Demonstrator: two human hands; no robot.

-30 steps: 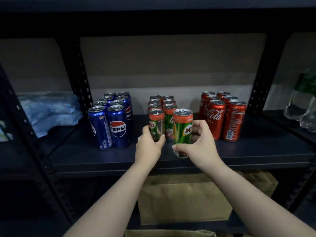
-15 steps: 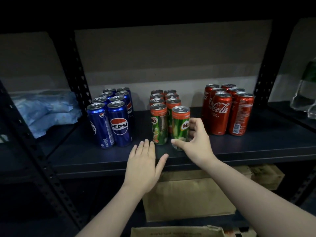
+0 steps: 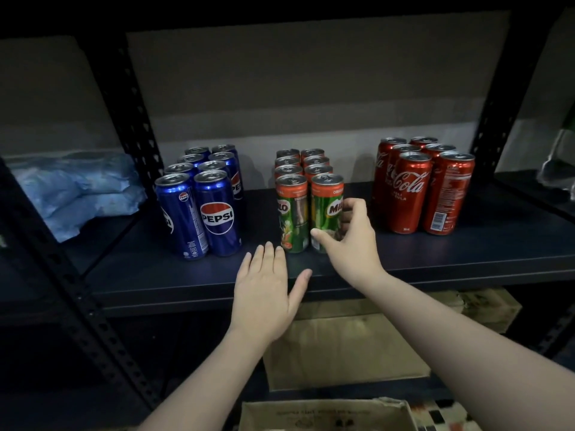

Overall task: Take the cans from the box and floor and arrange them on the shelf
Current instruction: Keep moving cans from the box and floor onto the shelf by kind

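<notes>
On the dark shelf [image 3: 435,262] stand three groups of cans: blue Pepsi cans [image 3: 214,209] at left, green Milo cans [image 3: 292,209] in the middle, red Coca-Cola cans [image 3: 410,191] at right. My right hand [image 3: 348,241] wraps around the front right Milo can [image 3: 326,203], which stands upright on the shelf beside its neighbour. My left hand [image 3: 267,287] hovers flat over the shelf's front edge, fingers spread, holding nothing, just in front of the front left Milo can.
A cardboard box [image 3: 323,413] sits below at the bottom edge, with more cardboard [image 3: 345,346] on the lower level. Blue plastic bags [image 3: 74,188] lie on the left shelf section. Perforated black uprights [image 3: 130,98] flank the bay. A clear bottle [image 3: 560,163] is at far right.
My left hand let go of the front left Milo can and drew back to the shelf edge. My right hand set its Milo can down next to it and still grips it.
</notes>
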